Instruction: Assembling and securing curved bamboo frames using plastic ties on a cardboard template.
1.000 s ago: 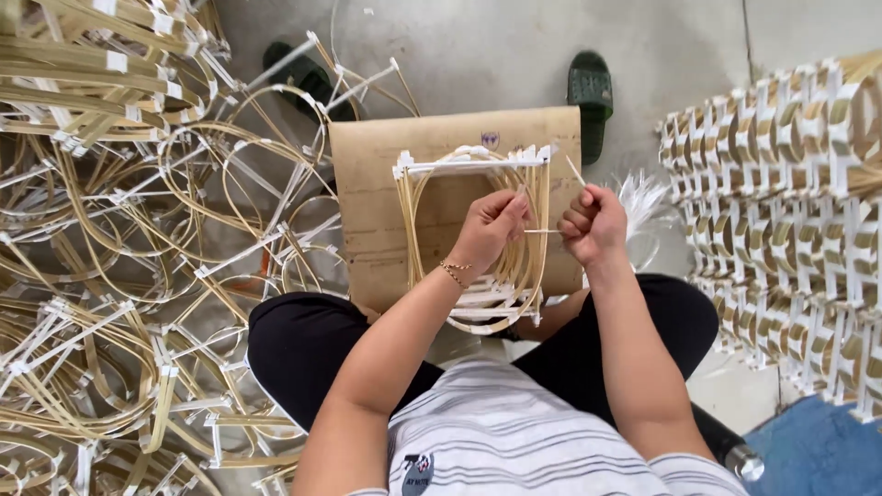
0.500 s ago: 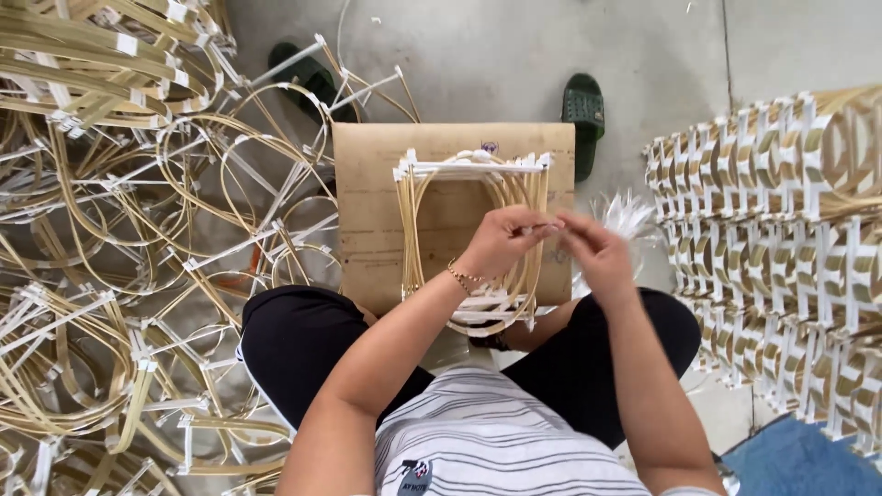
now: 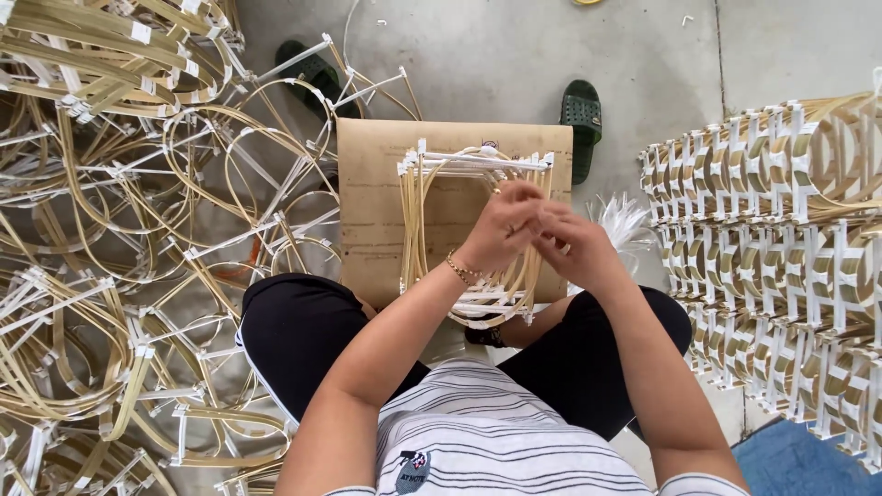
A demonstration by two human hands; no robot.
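Observation:
A stack of pale bamboo-strip frames (image 3: 432, 220) with white ties lies on a brown cardboard sheet (image 3: 367, 193) in front of my knees. My left hand (image 3: 501, 230), with a gold bracelet at the wrist, pinches the right-hand strips of the stack. My right hand (image 3: 574, 248) meets it fingertip to fingertip on the same strips. What sits between the fingers is hidden.
A tangled heap of loose bamboo frames (image 3: 119, 257) covers the floor on the left. Neatly stacked finished frames (image 3: 781, 239) stand on the right. Two dark green sandals (image 3: 581, 115) lie beyond the cardboard. A bundle of white strips (image 3: 625, 220) lies near my right hand.
My hands, apart a second ago, have come together over the right side of the frame stack. The view has shifted slightly.

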